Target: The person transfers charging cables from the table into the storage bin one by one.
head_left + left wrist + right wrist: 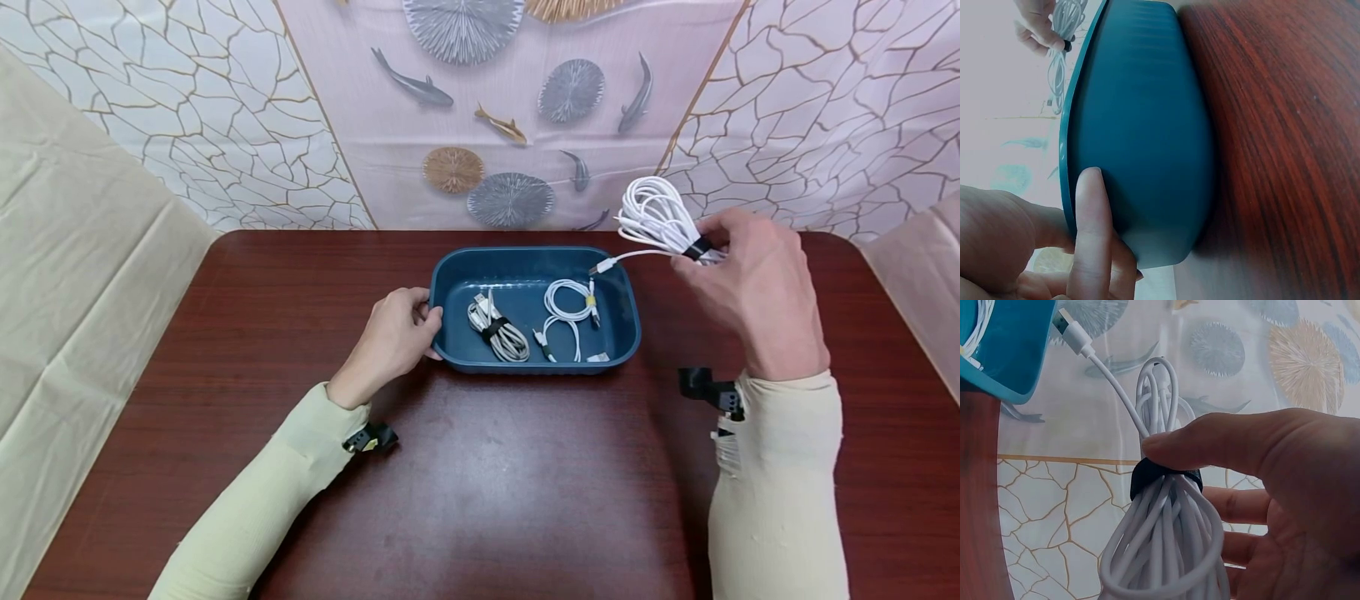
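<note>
My right hand (765, 287) pinches a coiled white USB cable (656, 218) in the air, beyond the right rim of a blue plastic bin. A black strap (1166, 475) binds the coil at its middle, and the USB plug (1072, 332) sticks out loose. With thumb and fingers my left hand (393, 337) grips the left rim of the blue bin (536, 368); one finger lies along its outer wall in the left wrist view. Inside the bin are a grey-white cable bundle (510, 340) with a black strap and a thinner white cable (558, 292) with a yellow tie.
A dark red-brown wooden table (480, 467) carries the bin near its back edge. Behind it hangs a patterned cloth (517, 142) with fish and round motifs; plain beige cloth (82, 317) hangs at the left. A small black camera (723, 396) sits on the right wrist.
</note>
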A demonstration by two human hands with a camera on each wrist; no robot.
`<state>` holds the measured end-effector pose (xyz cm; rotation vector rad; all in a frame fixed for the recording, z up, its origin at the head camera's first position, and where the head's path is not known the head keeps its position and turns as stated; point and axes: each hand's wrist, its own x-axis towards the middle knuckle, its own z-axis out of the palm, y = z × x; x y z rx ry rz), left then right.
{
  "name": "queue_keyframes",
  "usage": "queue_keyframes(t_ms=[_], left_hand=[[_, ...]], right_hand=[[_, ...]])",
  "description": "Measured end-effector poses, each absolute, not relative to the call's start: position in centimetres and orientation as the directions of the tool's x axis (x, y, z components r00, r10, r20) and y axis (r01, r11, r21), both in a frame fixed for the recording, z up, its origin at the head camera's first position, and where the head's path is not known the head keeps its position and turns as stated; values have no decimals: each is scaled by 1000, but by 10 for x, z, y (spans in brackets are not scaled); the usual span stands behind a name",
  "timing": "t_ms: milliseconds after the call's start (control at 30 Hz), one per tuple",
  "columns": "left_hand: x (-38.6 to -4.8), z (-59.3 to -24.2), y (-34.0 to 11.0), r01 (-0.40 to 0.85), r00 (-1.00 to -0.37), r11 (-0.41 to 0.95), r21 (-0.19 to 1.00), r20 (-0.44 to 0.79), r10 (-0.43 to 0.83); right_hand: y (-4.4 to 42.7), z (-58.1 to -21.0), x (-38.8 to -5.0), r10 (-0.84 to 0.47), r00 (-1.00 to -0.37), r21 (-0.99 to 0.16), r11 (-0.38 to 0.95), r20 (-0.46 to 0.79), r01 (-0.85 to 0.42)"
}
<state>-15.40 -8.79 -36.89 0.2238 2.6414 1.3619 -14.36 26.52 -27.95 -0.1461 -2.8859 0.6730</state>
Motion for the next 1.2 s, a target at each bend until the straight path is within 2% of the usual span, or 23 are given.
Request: queue_keyframes(t_ms=[467,800,1200], left_hand=[[-154,-368,-88,56,-975,569,821,-78,208],[-154,-368,-88,55,-974,572,818,-81,210],[-154,-367,-89,51,-977,576,816,-80,199]], right_hand=[[256,-280,-144,97,-982,-444,896,161,16],[249,-280,-143,103,-986,-458,889,130,33],[243,-280,-142,59,-985,-457,889,162,-22]])
